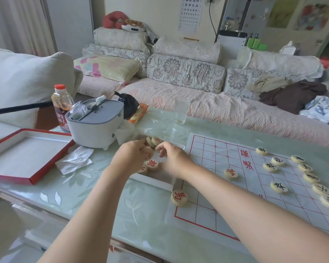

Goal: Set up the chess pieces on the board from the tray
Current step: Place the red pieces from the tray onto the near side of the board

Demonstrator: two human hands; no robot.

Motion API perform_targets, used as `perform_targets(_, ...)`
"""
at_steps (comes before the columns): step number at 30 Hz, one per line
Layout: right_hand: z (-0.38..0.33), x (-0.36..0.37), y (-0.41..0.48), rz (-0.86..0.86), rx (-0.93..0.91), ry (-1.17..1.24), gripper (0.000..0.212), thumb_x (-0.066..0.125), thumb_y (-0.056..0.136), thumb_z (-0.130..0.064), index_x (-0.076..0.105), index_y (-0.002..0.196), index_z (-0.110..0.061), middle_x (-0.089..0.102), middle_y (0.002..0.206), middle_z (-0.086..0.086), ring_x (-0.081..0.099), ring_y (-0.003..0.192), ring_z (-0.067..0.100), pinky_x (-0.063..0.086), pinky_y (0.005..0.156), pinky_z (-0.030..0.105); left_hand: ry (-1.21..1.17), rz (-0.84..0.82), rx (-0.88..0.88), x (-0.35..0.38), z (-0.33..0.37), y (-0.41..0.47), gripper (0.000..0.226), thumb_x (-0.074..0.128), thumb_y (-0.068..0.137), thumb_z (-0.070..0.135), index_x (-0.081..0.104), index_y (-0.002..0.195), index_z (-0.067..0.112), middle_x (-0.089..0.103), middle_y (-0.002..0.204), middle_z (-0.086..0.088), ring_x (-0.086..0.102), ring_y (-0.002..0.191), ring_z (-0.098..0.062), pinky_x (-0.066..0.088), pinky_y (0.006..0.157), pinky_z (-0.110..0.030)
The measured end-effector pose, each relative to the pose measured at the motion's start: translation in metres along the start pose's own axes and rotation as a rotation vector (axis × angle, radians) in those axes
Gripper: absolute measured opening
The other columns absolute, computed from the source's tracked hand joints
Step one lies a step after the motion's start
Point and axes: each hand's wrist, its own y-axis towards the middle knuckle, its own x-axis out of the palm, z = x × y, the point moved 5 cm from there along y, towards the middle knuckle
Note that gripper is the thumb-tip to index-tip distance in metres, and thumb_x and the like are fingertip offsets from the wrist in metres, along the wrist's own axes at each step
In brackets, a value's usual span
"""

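Head view gives me the chess pieces [152, 164] first: round flat discs lying face-up in a white tray [153, 180] just left of the board [213, 186], red characters showing on the ones I can see. Discs have no long axis; the characters on the red-marked ones read sideways from my angle. My hands cover most of the tray, so I cannot count what lies in it. My left hand [135, 154] is curled down over the pieces with fingers bent, and a disc seems to sit under its fingertips, though I cannot tell whether it is gripped. My right hand [172, 158] reaches in beside it, fingers pinched toward a piece at the tray's far side; the hold itself is hidden.

On the board, one red piece [179, 197] sits at the near left corner and another [231, 174] stands further in. A row of black-marked pieces [279, 187] runs along the right side, cut off by the frame edge.

Further left on the glass tabletop [95, 188] lie a crumpled tissue [75, 160], a red-edged box lid [25, 156] and a grey-lidded white container [97, 124].
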Motion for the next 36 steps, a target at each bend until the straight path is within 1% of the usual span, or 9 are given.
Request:
perform_targets(3, -0.006, 0.011, 0.006, -0.094, -0.025, -0.189, 0.054, 0.058, 0.088, -0.014, 0.047, 0.137, -0.031, 0.052, 0.136, -0.005, 0.05, 0.124, 0.02, 0.044, 0.101, 0.033, -0.06, 0.078, -0.072, -0.007, -0.008, 0.001, 0.025, 0.05, 0.093, 0.02, 0.064, 0.114, 0.018, 0.059, 0.095, -0.003, 0.058, 0.086, -0.025, 0.051, 0.067, -0.031)
perform_targets(6, -0.013, 0.022, 0.008, -0.133, -0.08, -0.323, 0.045, 0.057, 0.092, -0.026, 0.049, 0.135, -0.031, 0.049, 0.142, 0.001, 0.046, 0.13, 0.027, 0.042, 0.103, 0.039, -0.047, 0.092, -0.082, -0.006, -0.012, 0.001, 0.031, 0.051, 0.091, 0.014, 0.063, 0.119, 0.017, 0.063, 0.106, -0.006, 0.056, 0.093, -0.024, 0.048, 0.07, -0.029)
perform_targets(12, -0.011, 0.027, 0.011, -0.046, -0.155, -0.386, 0.03, 0.058, 0.094, -0.038, 0.056, 0.12, -0.024, 0.059, 0.124, 0.006, 0.052, 0.119, 0.029, 0.04, 0.095, 0.037, -0.02, 0.042, -0.073, 0.001, -0.012, 0.003, 0.023, 0.056, 0.087, 0.013, 0.065, 0.108, 0.014, 0.062, 0.098, -0.004, 0.054, 0.085, -0.021, 0.047, 0.068, -0.028)
perform_targets(17, 0.004, -0.003, 0.012, 0.113, -0.168, -0.192, 0.016, 0.066, 0.089, -0.04, 0.063, 0.1, -0.028, 0.063, 0.111, 0.0, 0.059, 0.105, 0.022, 0.047, 0.092, 0.036, 0.01, -0.001, -0.021, 0.01, 0.005, 0.003, 0.022, 0.052, 0.083, 0.007, 0.063, 0.1, 0.012, 0.056, 0.092, -0.002, 0.053, 0.086, -0.021, 0.039, 0.067, -0.027)
perform_targets(22, 0.051, -0.052, 0.021, 0.272, -0.032, -0.115, 0.015, 0.067, 0.09, -0.034, 0.059, 0.095, -0.022, 0.059, 0.105, -0.002, 0.059, 0.097, 0.019, 0.047, 0.085, 0.032, -0.049, -0.031, 0.033, 0.025, 0.028, 0.008, 0.032, 0.049, 0.09, 0.012, 0.061, 0.119, 0.016, 0.061, 0.114, -0.007, 0.055, 0.101, -0.024, 0.045, 0.08, -0.029)
perform_targets(25, 0.088, -0.069, 0.03, 0.313, 0.072, -0.117, 0.018, 0.065, 0.092, -0.034, 0.063, 0.097, -0.017, 0.062, 0.101, -0.002, 0.059, 0.099, 0.02, 0.045, 0.082, 0.029, -0.161, -0.074, -0.006, 0.04, 0.038, 0.017, 0.038, 0.049, 0.093, 0.014, 0.056, 0.129, 0.02, 0.057, 0.129, -0.009, 0.054, 0.113, -0.023, 0.047, 0.089, -0.029)
perform_targets(28, 0.118, -0.074, 0.038, 0.293, 0.161, -0.13, 0.019, 0.066, 0.092, -0.032, 0.064, 0.103, -0.016, 0.062, 0.103, 0.0, 0.059, 0.102, 0.021, 0.044, 0.083, 0.028, -0.296, -0.084, -0.053, 0.052, 0.045, 0.026, 0.034, 0.049, 0.092, 0.014, 0.058, 0.125, 0.019, 0.063, 0.117, -0.005, 0.057, 0.097, -0.02, 0.049, 0.079, -0.029)
perform_targets(32, 0.135, -0.066, 0.056, 0.255, 0.21, -0.142, 0.02, 0.064, 0.092, -0.034, 0.063, 0.104, -0.018, 0.064, 0.109, 0.002, 0.059, 0.102, 0.023, 0.047, 0.086, 0.031, -0.511, -0.127, -0.121, 0.067, 0.05, 0.037, 0.023, 0.057, 0.089, 0.019, 0.067, 0.109, 0.019, 0.069, 0.098, -0.006, 0.064, 0.093, -0.024, 0.049, 0.072, -0.027)
perform_targets(36, 0.135, -0.062, 0.072, 0.265, 0.203, -0.192, 0.022, 0.061, 0.092, -0.039, 0.063, 0.105, -0.021, 0.065, 0.115, 0.001, 0.059, 0.109, 0.025, 0.048, 0.091, 0.034, -0.61, -0.15, -0.177, 0.077, 0.053, 0.047, 0.021, 0.06, 0.088, 0.022, 0.067, 0.107, 0.019, 0.07, 0.096, -0.005, 0.064, 0.085, -0.022, 0.051, 0.071, -0.028)
